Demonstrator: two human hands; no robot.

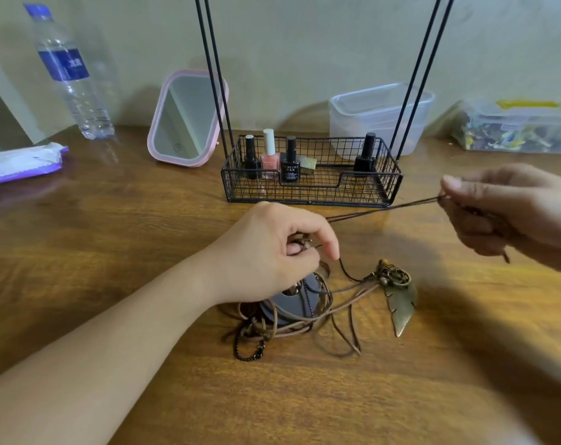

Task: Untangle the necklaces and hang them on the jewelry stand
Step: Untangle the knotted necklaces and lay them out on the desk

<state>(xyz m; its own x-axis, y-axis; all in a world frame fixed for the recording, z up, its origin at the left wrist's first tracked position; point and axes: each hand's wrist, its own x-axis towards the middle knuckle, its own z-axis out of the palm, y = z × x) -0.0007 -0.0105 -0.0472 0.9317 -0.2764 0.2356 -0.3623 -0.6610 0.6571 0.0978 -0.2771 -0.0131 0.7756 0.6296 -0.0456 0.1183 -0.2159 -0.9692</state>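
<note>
The tangled necklaces (pixel 292 313) lie in a heap near the middle of the wooden table (pixel 112 252), in front of the black wire jewelry stand (pixel 311 178). The left hand (pixel 272 255) rests on top of the heap, its fingers curled and pinching a bit of cord and small metal parts. The right hand (pixel 510 210), blurred, is raised off to the right and pinches a dark brown cord (pixel 385 209) between thumb and fingers — the cord runs taut from there back to behind the left hand. A bronze leaf pendant (pixel 401 306) lies flat at the right side of the heap, just beside a ring charm with beads. A black bead chain (pixel 250 348) loops out at the heap's near-left side. Four nail polish bottles (pixel 269 155) stand in the stand's basket. Along the far edge stand a water bottle (pixel 70 75), a pink-framed mirror (pixel 186 120) and a clear plastic tub (pixel 378 117).
</note>
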